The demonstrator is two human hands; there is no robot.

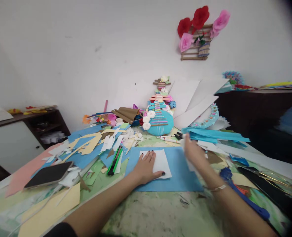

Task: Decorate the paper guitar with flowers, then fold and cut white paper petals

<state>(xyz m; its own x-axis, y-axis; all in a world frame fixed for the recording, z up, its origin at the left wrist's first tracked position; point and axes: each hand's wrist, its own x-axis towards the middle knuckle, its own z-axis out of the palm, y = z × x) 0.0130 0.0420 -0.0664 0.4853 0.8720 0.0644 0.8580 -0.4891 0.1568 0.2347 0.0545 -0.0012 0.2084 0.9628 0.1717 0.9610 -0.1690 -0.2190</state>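
My left hand lies flat, fingers stretched out, on a white sheet of paper. Beneath that sheet is a larger blue sheet of paper on the table. Over the right end of the blue sheet, my right hand is closed on a piece of white paper, which is partly hidden behind the hand and slightly blurred. A green utility knife rests just left of the blue sheet. Behind the sheets stands a blue paper lute decorated with white flowers.
Paper scraps cover the left side, with a phone among them. To the right lie blue-handled scissors, a black case and folded turquoise paper. Several markers lie before the lute. Large white sheets lean against the wall.
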